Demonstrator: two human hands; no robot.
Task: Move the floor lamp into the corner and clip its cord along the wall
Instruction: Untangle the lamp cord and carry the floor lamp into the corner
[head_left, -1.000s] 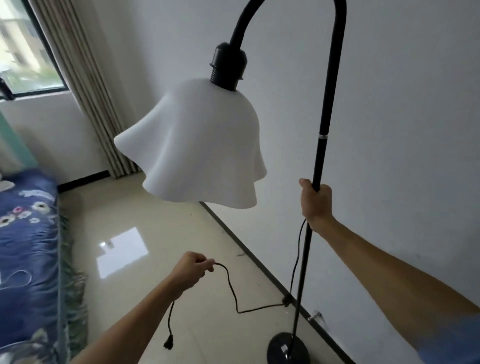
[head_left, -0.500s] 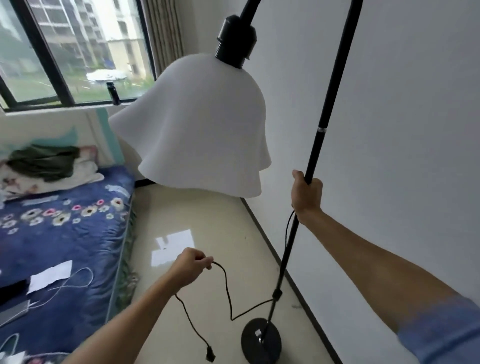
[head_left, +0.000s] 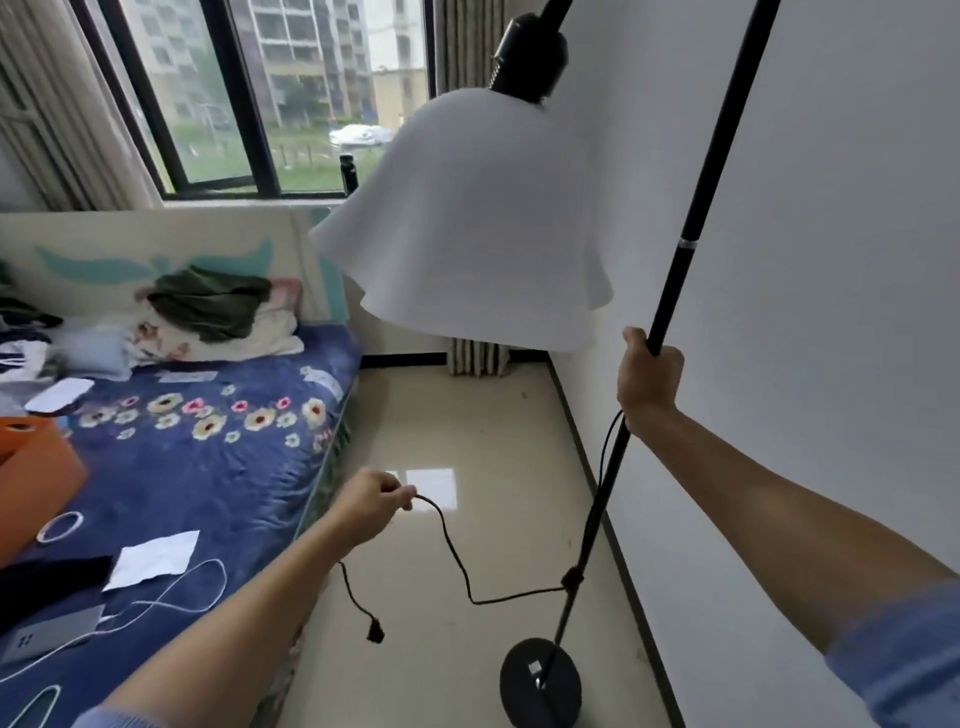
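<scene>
Since the earlier frame the view has swung toward the window and the floor lamp (head_left: 670, 306) has travelled along the wall (head_left: 831, 260). My right hand (head_left: 649, 376) is clenched round the pole; my left hand (head_left: 369, 506) pinches the cord (head_left: 452, 551), its plug (head_left: 375, 631) dangling free. The lamp stands tilted beside the wall. I judge the carrying step under way; next, setting the base (head_left: 540, 680) in the corner beyond.

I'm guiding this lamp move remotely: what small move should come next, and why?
Probably carry the lamp forward along the wall toward the corner by the curtain. The right hand grips the pole, the left hand holds the cord up, its plug dangles, and the floor ahead looks open.
</scene>
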